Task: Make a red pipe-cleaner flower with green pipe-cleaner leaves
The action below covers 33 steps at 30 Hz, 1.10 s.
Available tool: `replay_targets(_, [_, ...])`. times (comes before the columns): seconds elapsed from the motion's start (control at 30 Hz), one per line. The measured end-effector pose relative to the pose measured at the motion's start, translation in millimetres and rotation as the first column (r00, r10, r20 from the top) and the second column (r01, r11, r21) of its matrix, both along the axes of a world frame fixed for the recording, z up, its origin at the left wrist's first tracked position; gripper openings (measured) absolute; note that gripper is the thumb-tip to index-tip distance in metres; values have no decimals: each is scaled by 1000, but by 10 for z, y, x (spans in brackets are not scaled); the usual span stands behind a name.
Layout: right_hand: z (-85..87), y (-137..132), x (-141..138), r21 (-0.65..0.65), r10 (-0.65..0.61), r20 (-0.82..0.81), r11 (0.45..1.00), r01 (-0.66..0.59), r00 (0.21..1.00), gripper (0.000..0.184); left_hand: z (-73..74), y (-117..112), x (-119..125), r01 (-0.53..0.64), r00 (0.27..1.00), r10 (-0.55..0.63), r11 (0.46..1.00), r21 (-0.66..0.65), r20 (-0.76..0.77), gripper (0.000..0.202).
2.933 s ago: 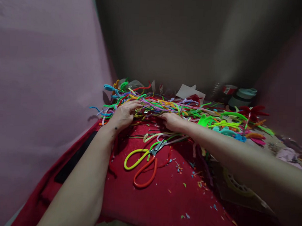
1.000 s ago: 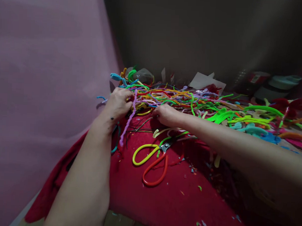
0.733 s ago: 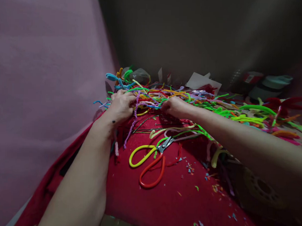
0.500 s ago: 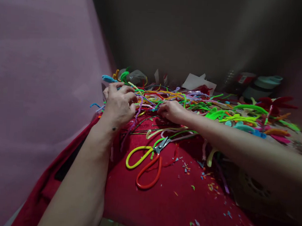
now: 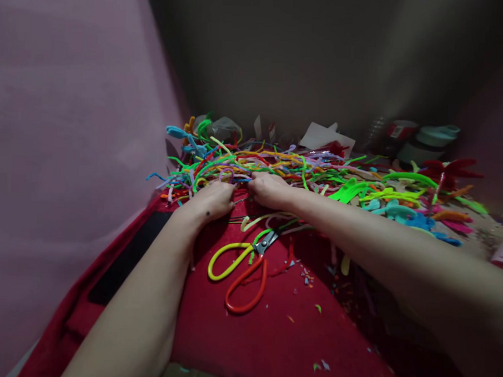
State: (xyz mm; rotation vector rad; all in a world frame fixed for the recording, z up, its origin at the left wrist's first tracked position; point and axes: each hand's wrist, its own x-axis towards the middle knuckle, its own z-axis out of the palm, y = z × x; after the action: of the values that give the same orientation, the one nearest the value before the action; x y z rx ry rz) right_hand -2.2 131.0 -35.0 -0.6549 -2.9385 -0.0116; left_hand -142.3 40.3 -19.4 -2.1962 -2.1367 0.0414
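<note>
A heap of fuzzy pipe cleaners [image 5: 286, 162] in many colours lies across the far part of the red cloth [image 5: 303, 335]. At its near edge my left hand [image 5: 217, 199] is closed, with a purple pipe cleaner [image 5: 226, 172] curving up at its fingertips. Just to the right, my right hand [image 5: 271, 190] is closed too, knuckles up. Its fingertips are hidden, so what they pinch cannot be made out. Below both hands lie scissors [image 5: 263, 244] with one yellow and one red handle, blades slightly apart. Pale yellow and green pipe cleaners lie by the blades.
A flat black object [image 5: 127, 261] rests left of my left forearm. Behind the heap are white paper [image 5: 326, 137], clear plastic and a lidded pale bottle [image 5: 431, 143]. Shaped fuzzy pieces, including a red flower [image 5: 452, 172], lie at right. Small clippings dot the cloth.
My left hand has come down and right from above the heap, close to my right hand, and its fingers have curled in. My right hand has shifted slightly left.
</note>
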Motion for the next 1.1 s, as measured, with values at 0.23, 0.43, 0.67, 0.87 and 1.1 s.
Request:
replay_targets(0.23, [19,-41,56,-16,33,-67,999,-34,997,25,42,-6,-28,-76,997,75,997,-11,-15,12])
replay_targets(0.43, [85,78,241,-259,39,-238,960,-102,970,21,214,-78,104,-34,993,26,997,70,113,14])
replay_targets(0.67, [274,-87,361,-407,-10,-430,895,-184,903,24,364,-189,390,-50,896,-41,980,191,442,10])
replay_targets(0.87, [457,-256,498,67,-51,-141,996,61,989,20,286,-160,509,-28,945,-58,966,256,321,24])
replay_targets(1.1, [620,-391,596,78,-61,-46,995,64,997,24,296,-239,622,-66,977,-2,949,308,213,28])
